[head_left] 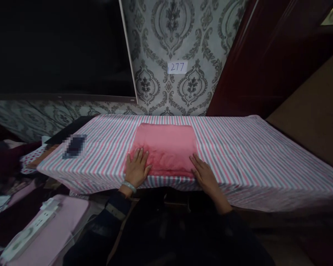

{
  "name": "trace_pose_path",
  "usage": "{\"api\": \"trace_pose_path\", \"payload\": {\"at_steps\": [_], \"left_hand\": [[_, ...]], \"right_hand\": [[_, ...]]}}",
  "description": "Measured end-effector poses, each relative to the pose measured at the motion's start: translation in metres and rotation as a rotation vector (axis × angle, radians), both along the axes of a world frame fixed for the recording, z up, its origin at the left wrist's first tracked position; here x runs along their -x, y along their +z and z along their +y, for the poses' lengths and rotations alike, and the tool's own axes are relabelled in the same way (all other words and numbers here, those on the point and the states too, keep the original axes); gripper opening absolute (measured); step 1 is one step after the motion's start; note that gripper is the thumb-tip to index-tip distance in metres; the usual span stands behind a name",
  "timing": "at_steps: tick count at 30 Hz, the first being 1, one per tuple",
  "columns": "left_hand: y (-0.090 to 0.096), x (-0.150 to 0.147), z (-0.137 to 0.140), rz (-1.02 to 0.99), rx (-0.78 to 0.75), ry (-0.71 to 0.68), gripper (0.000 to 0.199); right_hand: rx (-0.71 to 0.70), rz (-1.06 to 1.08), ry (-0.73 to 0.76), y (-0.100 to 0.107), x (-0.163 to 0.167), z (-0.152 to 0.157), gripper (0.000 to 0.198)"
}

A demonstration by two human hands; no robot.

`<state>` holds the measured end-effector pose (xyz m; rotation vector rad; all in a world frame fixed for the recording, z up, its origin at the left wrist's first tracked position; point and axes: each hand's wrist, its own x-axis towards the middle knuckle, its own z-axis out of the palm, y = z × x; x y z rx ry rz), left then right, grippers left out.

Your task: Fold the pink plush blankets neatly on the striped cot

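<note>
A folded piece of pink cloth (pixel 168 142) lies in a rough rectangle on a striped tablecloth (pixel 227 155), close to the table's front edge. Its near part is wrinkled and shows a deeper pink. My left hand (pixel 137 168) rests on its near left corner, palm down, fingers stretched forward; a pale bangle circles that wrist. At the near right edge lies my right hand (pixel 205 173), its fingertips touching the cloth and its fingers extended. Neither hand grips anything. What kind of item the folded cloth is, I cannot tell.
A dark, blurred-out object (pixel 74 146) lies on the table's left part. Left below, a white power strip (pixel 30 231) rests on a pink surface. A large screen (pixel 58 48) hangs behind at left. A brown panel (pixel 316 107) borders the table's right side.
</note>
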<state>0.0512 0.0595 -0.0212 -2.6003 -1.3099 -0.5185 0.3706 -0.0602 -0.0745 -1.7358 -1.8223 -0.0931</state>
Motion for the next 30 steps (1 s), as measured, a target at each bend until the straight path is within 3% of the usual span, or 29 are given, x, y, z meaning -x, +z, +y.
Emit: {"api": "trace_pose_path", "payload": {"at_steps": [12,15,18,21,24,27,30], "left_hand": [[-0.010,0.048,-0.008,-0.110,-0.034,-0.102,0.056],[-0.006,0.056,-0.012,-0.153,-0.062,-0.112,0.052],[-0.004,0.055,-0.017,-0.205,-0.130,-0.097,0.046],[-0.005,0.047,-0.022,-0.259,-0.204,-0.086,0.042],[-0.008,0.037,-0.022,-0.284,-0.256,-0.107,0.041],[-0.012,0.030,-0.017,-0.282,-0.270,-0.118,0.044],[-0.020,0.026,-0.012,-0.298,-0.292,-0.095,0.050]], "right_hand": [[-0.002,0.080,0.077,-0.002,-0.013,-0.007,0.057],[-0.039,0.094,0.059,0.010,-0.019,-0.004,0.057],[-0.091,0.042,0.048,0.038,-0.013,0.006,0.055],[-0.034,-0.024,0.226,0.074,0.018,0.030,0.054],[0.071,-0.085,0.459,0.102,0.068,0.066,0.055],[0.161,-0.137,0.650,0.114,0.119,0.109,0.056],[0.270,-0.221,0.719,0.114,0.153,0.151,0.057]]}}
